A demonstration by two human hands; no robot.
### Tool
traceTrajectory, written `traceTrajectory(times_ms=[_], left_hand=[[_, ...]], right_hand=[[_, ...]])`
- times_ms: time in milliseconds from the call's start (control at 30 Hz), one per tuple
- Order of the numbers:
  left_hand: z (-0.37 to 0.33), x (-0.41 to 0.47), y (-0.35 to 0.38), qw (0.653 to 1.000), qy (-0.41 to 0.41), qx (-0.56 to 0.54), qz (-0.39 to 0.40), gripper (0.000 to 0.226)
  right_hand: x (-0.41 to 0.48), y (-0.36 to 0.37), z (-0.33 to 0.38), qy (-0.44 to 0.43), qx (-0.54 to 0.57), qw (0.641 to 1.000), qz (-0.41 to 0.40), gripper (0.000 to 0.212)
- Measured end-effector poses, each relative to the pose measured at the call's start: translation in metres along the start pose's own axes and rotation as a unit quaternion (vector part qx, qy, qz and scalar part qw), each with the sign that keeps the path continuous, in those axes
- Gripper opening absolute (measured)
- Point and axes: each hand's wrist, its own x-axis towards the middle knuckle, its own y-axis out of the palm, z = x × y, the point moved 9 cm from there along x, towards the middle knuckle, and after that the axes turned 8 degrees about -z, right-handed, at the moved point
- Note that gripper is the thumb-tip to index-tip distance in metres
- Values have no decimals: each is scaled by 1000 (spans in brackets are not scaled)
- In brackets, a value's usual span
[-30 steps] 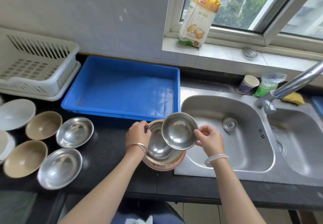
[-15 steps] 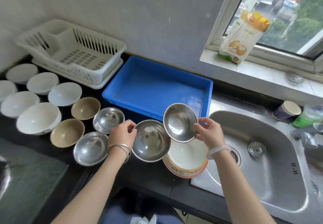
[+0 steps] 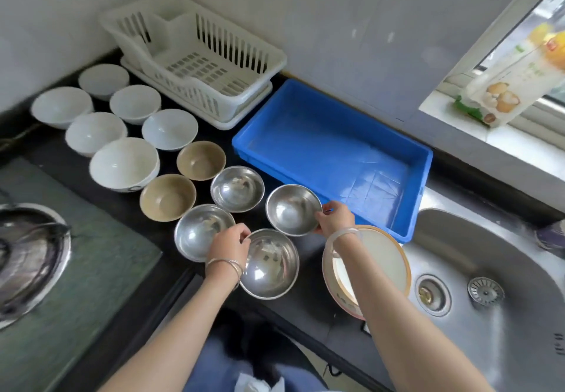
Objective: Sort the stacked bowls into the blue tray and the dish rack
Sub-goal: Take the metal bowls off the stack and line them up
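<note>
My left hand (image 3: 230, 243) pinches the rim of a steel bowl (image 3: 269, 264) near the counter's front edge. My right hand (image 3: 334, 218) pinches the rim of a second steel bowl (image 3: 292, 209) just left of the blue tray (image 3: 333, 153). Two more steel bowls (image 3: 237, 188) (image 3: 198, 229) sit to the left of these. A large pink-rimmed white bowl (image 3: 379, 261) stands at the sink's edge under my right forearm. The white dish rack (image 3: 195, 52) is at the back, with nothing in it. The blue tray holds nothing.
Two tan bowls (image 3: 200, 159) (image 3: 166, 197) and several white bowls (image 3: 123, 163) stand on the black counter at left. A gas stove (image 3: 27, 251) is at far left, a steel sink (image 3: 489, 284) at right. A food packet (image 3: 504, 92) leans on the window sill.
Both hands carried their steel bowls left and down from above the large bowl to the counter beside the other steel bowls. The camera swung left.
</note>
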Motion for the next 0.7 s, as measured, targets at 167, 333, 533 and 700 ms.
traceTrajectory(times_ms=[167,333,533,700], left_hand=[[-1,5,5,999,22,42,1,10],[-9,9,10,997,54,59,-1,16],[-7,14,11,996,69,57,1,31],[-8,16,13,996,74,45,5,33]], right_hand=[[4,16,-3,28,-46,999,8,13],[5,24,-5,55,-80,995,19,9],[3,29,-10,82,-48,995,11,11],[1,35,-19,122,45,991,17,15]])
